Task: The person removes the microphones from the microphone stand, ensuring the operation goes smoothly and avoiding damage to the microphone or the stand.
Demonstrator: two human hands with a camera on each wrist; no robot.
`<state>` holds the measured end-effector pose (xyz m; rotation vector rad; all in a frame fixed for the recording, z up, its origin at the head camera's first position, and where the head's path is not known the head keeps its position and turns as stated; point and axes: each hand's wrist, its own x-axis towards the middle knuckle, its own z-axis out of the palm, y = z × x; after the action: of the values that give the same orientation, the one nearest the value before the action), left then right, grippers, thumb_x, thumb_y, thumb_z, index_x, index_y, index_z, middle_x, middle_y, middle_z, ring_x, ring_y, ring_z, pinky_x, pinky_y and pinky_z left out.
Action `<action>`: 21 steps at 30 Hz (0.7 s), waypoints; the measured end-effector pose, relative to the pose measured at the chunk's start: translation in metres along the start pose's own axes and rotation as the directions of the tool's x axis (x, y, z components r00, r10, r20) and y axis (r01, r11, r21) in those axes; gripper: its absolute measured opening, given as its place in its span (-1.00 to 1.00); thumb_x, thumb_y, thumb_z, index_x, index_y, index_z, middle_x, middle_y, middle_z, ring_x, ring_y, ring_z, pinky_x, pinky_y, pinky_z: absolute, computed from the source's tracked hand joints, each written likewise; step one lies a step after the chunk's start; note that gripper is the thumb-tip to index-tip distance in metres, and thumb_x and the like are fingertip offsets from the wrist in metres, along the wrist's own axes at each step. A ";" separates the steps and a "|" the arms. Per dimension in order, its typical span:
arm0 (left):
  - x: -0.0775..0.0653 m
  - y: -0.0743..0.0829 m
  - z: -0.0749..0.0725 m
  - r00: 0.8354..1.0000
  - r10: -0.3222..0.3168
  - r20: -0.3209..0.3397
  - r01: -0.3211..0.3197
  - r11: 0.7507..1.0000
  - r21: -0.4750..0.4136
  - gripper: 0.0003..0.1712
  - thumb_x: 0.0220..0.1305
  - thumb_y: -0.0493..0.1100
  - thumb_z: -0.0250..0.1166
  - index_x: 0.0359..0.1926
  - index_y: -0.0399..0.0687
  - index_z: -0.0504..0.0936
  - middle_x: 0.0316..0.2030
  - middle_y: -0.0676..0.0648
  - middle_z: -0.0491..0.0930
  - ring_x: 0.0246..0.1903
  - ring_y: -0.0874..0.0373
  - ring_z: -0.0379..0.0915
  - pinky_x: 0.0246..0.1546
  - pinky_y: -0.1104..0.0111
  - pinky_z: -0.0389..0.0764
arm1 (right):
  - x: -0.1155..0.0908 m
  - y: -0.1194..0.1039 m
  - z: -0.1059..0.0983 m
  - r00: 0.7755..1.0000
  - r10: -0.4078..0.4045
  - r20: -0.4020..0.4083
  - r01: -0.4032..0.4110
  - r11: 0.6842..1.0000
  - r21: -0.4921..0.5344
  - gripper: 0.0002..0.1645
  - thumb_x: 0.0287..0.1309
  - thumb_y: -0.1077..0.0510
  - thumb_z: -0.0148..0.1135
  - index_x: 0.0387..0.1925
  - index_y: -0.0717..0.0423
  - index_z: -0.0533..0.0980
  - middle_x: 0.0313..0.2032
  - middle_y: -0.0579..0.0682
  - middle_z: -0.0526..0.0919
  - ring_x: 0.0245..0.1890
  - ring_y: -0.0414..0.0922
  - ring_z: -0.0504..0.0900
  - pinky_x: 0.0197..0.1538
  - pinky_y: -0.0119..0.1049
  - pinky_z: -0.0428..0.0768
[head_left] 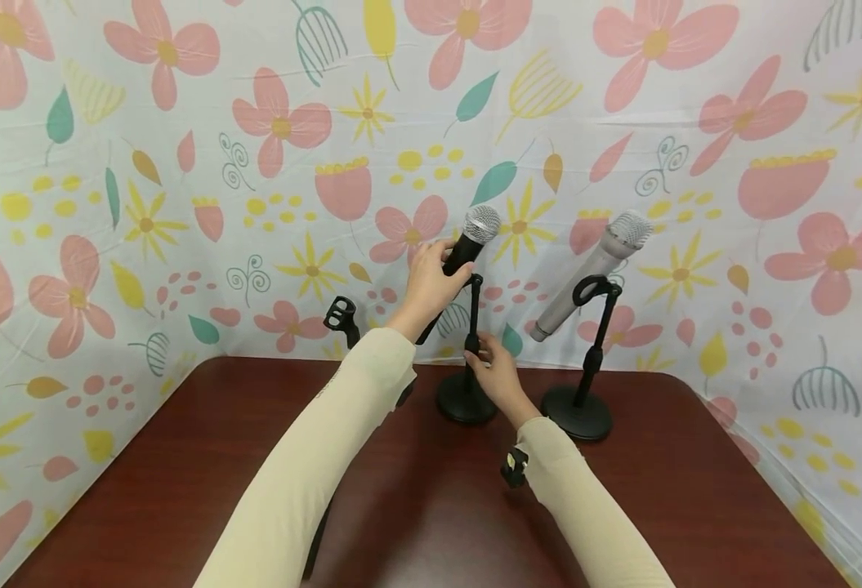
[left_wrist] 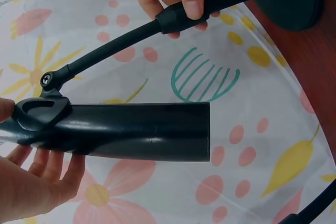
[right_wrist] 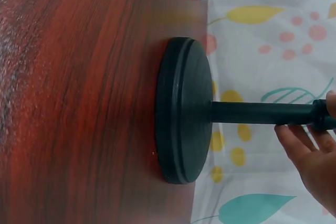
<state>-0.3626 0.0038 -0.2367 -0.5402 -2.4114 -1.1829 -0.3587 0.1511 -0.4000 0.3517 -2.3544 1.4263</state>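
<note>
My left hand (head_left: 431, 282) grips a black microphone (head_left: 462, 251) with a silver mesh head, which leans up to the right. In the left wrist view the microphone's handle (left_wrist: 147, 132) sits in the clip (left_wrist: 44, 114) of the middle desk stand, with my left fingers around both. My right hand (head_left: 500, 376) holds the adjusting collar (left_wrist: 178, 18) on that stand's black pole, thumb on one side and fingers on the other. The stand's round base (right_wrist: 191, 111) stands upright on the table.
To the right, a grey microphone (head_left: 581, 273) rests tilted in another stand (head_left: 576, 412). A third stand's clip (head_left: 341, 313) shows at left, its lower part behind my sleeve. A thin black object (head_left: 318, 543) is partly hidden beneath that sleeve. Floral cloth (head_left: 254, 245) hangs behind the brown table (head_left: 203, 457).
</note>
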 end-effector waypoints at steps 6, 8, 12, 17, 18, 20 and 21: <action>-0.001 0.002 0.002 1.000 -0.020 -0.016 0.020 1.000 0.010 -0.43 0.32 0.00 0.24 0.28 -0.11 0.42 0.09 -0.23 0.42 0.04 0.01 0.34 0.01 0.20 0.45 | 0.001 0.003 0.002 1.000 -0.019 -0.011 0.020 0.999 0.032 -0.50 0.32 0.26 0.15 0.25 0.29 0.34 0.08 0.29 0.52 0.10 0.19 0.52 0.10 0.01 0.52; -0.002 0.003 0.002 0.999 -0.026 -0.020 0.027 1.000 0.007 -0.44 0.32 0.00 0.23 0.27 -0.11 0.43 0.10 -0.23 0.42 0.05 0.01 0.34 0.01 0.19 0.45 | 0.001 0.002 0.002 1.000 -0.024 -0.016 0.025 0.999 0.047 -0.51 0.31 0.27 0.16 0.23 0.29 0.37 0.05 0.29 0.54 0.09 0.18 0.53 0.11 0.01 0.51; -0.003 0.004 0.002 0.999 -0.027 -0.025 0.026 1.000 -0.013 -0.47 0.33 0.00 0.23 0.25 -0.10 0.45 0.07 -0.21 0.43 0.03 0.01 0.35 -0.02 0.19 0.46 | 0.001 0.001 0.002 0.999 -0.036 -0.033 0.039 0.997 0.068 -0.53 0.28 0.30 0.18 0.20 0.33 0.40 0.01 0.30 0.56 0.06 0.18 0.56 0.11 0.02 0.51; -0.005 0.005 0.001 1.000 -0.012 -0.029 0.012 1.000 -0.020 -0.49 0.33 0.00 0.24 0.22 -0.10 0.47 0.00 -0.16 0.45 0.00 0.02 0.35 -0.03 0.20 0.45 | 0.000 0.000 0.001 0.997 -0.052 -0.056 0.056 0.995 0.076 -0.54 0.25 0.34 0.20 0.17 0.37 0.42 -0.01 0.31 0.57 0.05 0.19 0.57 0.10 0.01 0.52; -0.005 0.005 0.000 1.000 -0.008 -0.029 0.008 1.000 -0.022 -0.49 0.32 0.00 0.24 0.21 -0.10 0.47 -0.01 -0.15 0.45 0.00 0.02 0.35 -0.03 0.21 0.45 | 0.000 0.000 0.001 0.997 -0.054 -0.058 0.058 0.995 0.078 -0.54 0.24 0.34 0.20 0.16 0.38 0.42 -0.01 0.31 0.57 0.05 0.19 0.57 0.09 0.01 0.52; -0.006 0.005 -0.001 1.000 -0.002 -0.027 0.001 1.000 -0.030 -0.49 0.32 -0.01 0.25 0.21 -0.11 0.48 -0.01 -0.16 0.45 0.00 0.01 0.36 -0.03 0.21 0.45 | -0.001 0.000 0.001 0.997 -0.052 -0.062 0.056 0.995 0.079 -0.54 0.23 0.34 0.21 0.16 0.38 0.43 -0.01 0.31 0.57 0.05 0.19 0.56 0.09 0.01 0.53; -0.006 0.005 -0.001 1.000 0.002 -0.028 -0.003 0.999 -0.035 -0.49 0.32 -0.01 0.25 0.21 -0.12 0.48 -0.01 -0.16 0.45 0.00 0.01 0.36 -0.03 0.22 0.45 | -0.001 -0.001 0.000 0.997 -0.053 -0.060 0.057 0.996 0.074 -0.54 0.24 0.34 0.21 0.16 0.38 0.42 0.00 0.31 0.57 0.05 0.19 0.56 0.08 0.01 0.53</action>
<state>-0.3550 0.0045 -0.2355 -0.5334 -2.3695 -1.2258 -0.3576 0.1502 -0.3996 0.3872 -2.2322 1.4823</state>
